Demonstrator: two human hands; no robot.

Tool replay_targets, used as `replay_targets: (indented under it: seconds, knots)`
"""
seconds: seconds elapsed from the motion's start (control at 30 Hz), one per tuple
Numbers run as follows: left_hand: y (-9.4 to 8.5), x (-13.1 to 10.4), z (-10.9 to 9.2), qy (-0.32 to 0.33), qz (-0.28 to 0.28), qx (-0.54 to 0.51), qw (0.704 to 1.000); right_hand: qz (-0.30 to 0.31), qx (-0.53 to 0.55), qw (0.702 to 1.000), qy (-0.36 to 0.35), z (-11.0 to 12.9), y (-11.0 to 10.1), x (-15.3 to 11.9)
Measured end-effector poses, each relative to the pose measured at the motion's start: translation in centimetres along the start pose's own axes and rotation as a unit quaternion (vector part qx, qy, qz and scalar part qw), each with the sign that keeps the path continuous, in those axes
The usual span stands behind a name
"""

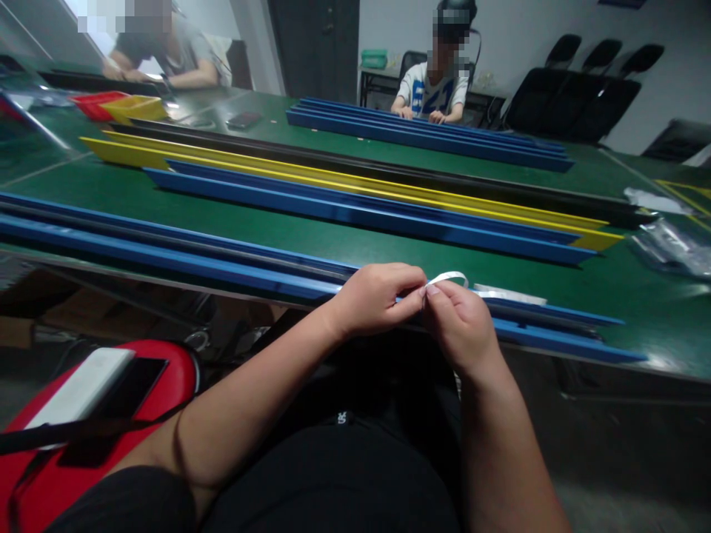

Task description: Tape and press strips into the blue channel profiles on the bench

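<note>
Both of my hands meet at the near table edge, fingertips pinched close together. A thin white strip (pixel 454 276) loops up from between them and bends over the back of my right hand (pixel 464 322). My left hand (pixel 378 297) is closed, its thumb and fingers pressed at the strip's near end; the exact grip is hidden. Beneath the hands lies a long blue channel (pixel 266 278) with a dark strip inside, running along the table edge. A flat white strip (pixel 514 295) rests on the channel just right of my right hand.
Blue (pixel 361 211), yellow (pixel 125 153) and black (pixel 444 172) channels lie across the green table (pixel 222 215). More blue channels (pixel 422 137) sit before a person at the back. Yellow (pixel 133 109) and red (pixel 97 106) trays stand left. A red stool (pixel 172 370) holds a phone and white box.
</note>
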State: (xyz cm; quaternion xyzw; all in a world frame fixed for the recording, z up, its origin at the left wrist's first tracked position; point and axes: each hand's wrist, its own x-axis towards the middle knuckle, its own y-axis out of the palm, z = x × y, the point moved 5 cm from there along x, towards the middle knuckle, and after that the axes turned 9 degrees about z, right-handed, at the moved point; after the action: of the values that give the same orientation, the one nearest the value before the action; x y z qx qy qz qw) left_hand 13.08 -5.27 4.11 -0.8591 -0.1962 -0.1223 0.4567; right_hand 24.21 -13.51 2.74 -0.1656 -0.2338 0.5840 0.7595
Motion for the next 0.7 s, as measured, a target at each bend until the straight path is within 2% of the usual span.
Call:
replay_targets:
  seconds: [0.7]
  knots:
    - [0.07,-0.09,0.02,0.003,-0.002,0.027,1.000,0.023,0.016,1.000,-0.003,-0.17,0.17,-0.01]
